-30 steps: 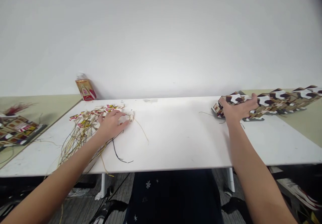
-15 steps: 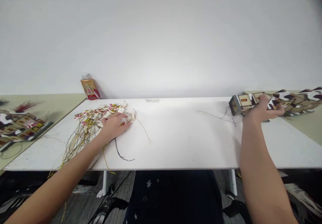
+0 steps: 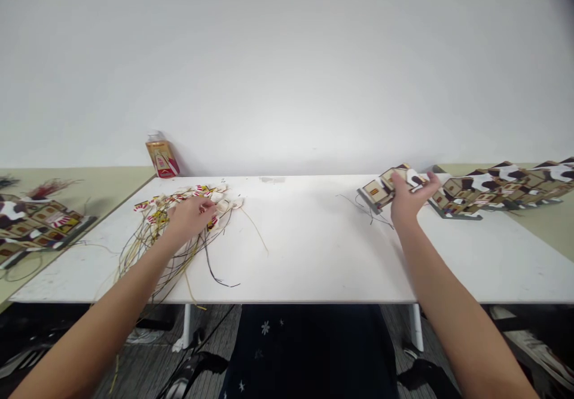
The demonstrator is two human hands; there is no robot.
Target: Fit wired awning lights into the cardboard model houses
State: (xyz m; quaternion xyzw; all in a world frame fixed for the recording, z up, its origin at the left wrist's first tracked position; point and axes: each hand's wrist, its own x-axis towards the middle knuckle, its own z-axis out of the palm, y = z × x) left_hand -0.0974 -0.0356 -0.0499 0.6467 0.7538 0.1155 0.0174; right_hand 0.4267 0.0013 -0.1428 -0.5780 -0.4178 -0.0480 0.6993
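My right hand (image 3: 410, 198) grips a model house (image 3: 375, 193) at the desk's (image 3: 314, 255) 2 o'clock, fingers spread around it; at 10, my left hand (image 3: 191, 215) curls over wired parts (image 3: 155, 216), its pinch unclear.

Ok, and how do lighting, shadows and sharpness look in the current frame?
Head view: diffuse light, brightest mid-wall; soft shadows beside the bottle and right forearm; dark upper-right corner; red wires at far left look soft, strands hard to separate.
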